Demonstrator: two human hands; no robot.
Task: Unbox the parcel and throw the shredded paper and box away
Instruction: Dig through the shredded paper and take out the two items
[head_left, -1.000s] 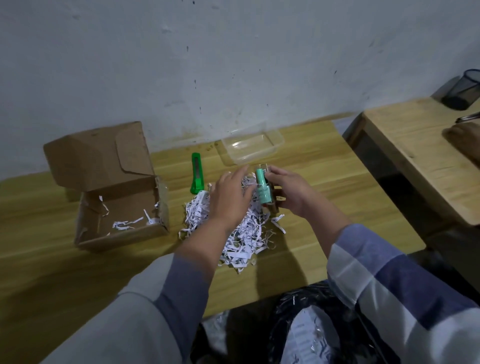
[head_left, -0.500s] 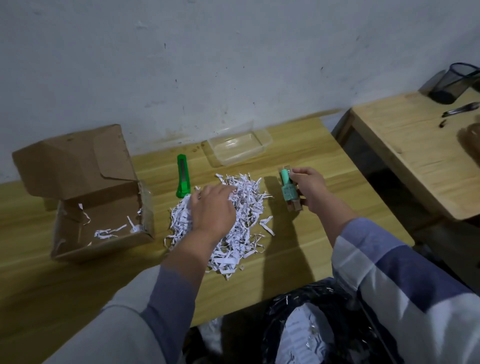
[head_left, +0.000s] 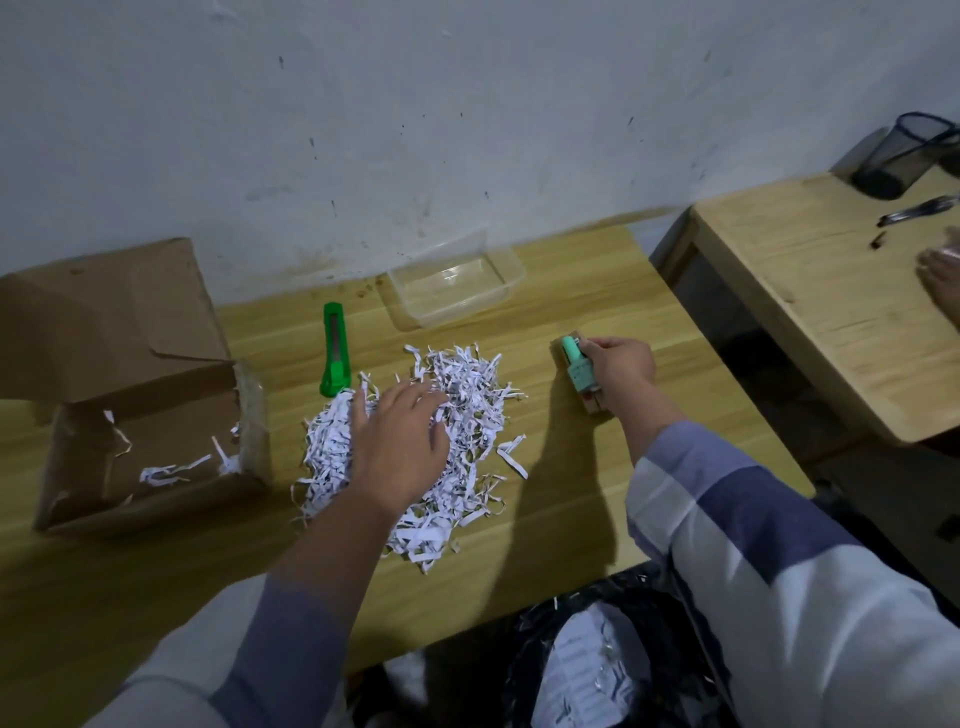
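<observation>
A scuffed white wall (head_left: 467, 130) backs a light wooden table (head_left: 571, 519) in the head view, with a second wooden table (head_left: 810, 312) off to the right across a dark gap. In the middle of the near table lies a loose heap of shredded paper (head_left: 467, 395), white strips spreading out in all directions. The left hand (head_left: 400, 441) lies flat on top of the heap, fingers spread and fairly straight, pressing on the strips without closing round them. To the right of the heap, and clear of it, the right hand (head_left: 618, 369) has its fingers curled round a small mint-green bottle (head_left: 579, 370) that sits in brown card packaging, down at the table surface. At the left stands the cardboard box (head_left: 150, 457), open, its lid flap tilted back toward the wall, with a few stray paper strips on its floor. A green utility knife (head_left: 335, 351) lies between the box and the heap, just beyond the paper's far left edge. Near the wall sits a clear plastic tray (head_left: 457, 286). At the near edge of the table, below it, a black bin bag (head_left: 670, 629) gapes open with white packaging inside. On the far table stand a dark mesh cup (head_left: 904, 156) and a pen (head_left: 917, 208).
</observation>
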